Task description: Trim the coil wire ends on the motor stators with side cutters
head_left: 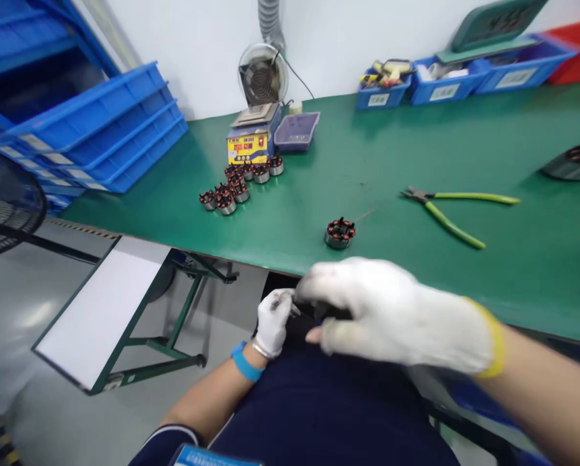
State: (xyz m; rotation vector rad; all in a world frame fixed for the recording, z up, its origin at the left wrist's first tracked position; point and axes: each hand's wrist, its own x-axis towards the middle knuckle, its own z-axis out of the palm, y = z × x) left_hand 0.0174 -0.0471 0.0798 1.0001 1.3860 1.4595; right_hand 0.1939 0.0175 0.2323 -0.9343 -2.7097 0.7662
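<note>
Both my hands wear white gloves and meet over my lap, below the front edge of the green bench [465,149]. My left hand [273,322] is closed round a small dark, metallic part that I cannot make out. My right hand [391,314] lies over it, fingers curled and pinching at the same spot. A single copper-wound stator [340,233] sits on the bench just beyond my hands. Green-handled pliers [452,210] lie open to its right.
Several more stators [236,184] cluster at the left by a yellow-fronted heating station [248,139] and a grey tray [296,131]. Blue bins [445,81] line the back wall. Stacked blue crates [90,129] and a small white side table [100,310] stand left.
</note>
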